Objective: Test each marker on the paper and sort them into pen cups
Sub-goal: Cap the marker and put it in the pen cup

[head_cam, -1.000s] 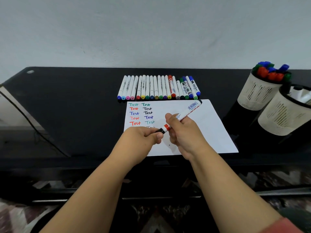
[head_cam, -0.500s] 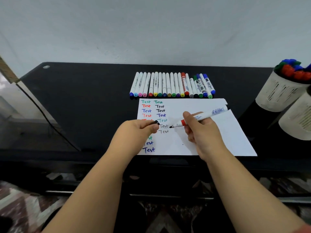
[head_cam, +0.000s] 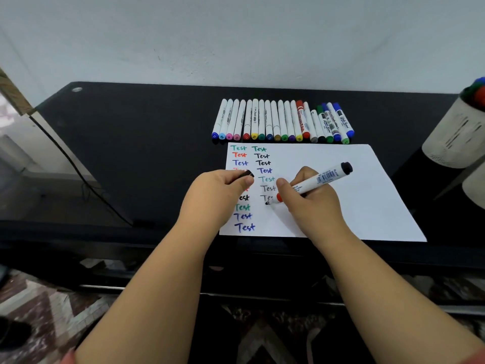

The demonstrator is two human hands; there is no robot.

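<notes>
Marker (head_cam: pixel 312 183) under test: white barrel, barcode label, black end cap at the upper right, orange-red collar just behind the tip. Your right hand (head_cam: pixel 307 198) grips it, thumb and fingers curled round the lower barrel. It is tilted, with the tip down on the paper (head_cam: pixel 341 206) at the end of an unfinished black word in the second column; only "Te" is legible beside the tip.

Your left hand (head_cam: pixel 217 193) is closed on a small black cap (head_cam: pixel 246 174), pinched between thumb and curled fingers. That hand sits over the paper's left edge and covers part of the first column; whether it presses on the sheet, I cannot tell.

Paper lies on the black table (head_cam: pixel 131 153), its near edge at the table's front edge. Two columns of "Test" are written on it in green, red, blue, black, purple and teal.

Row of markers (head_cam: pixel 282 122) lies side by side just beyond the paper's far edge, coloured ends toward you.

Pen cup (head_cam: pixel 454 132), pale and perforated, stands at the right edge of the view with red, green and blue caps showing at its mouth. A second pen cup (head_cam: pixel 476 185) is only partly in view nearer to you; its contents are out of frame.
</notes>
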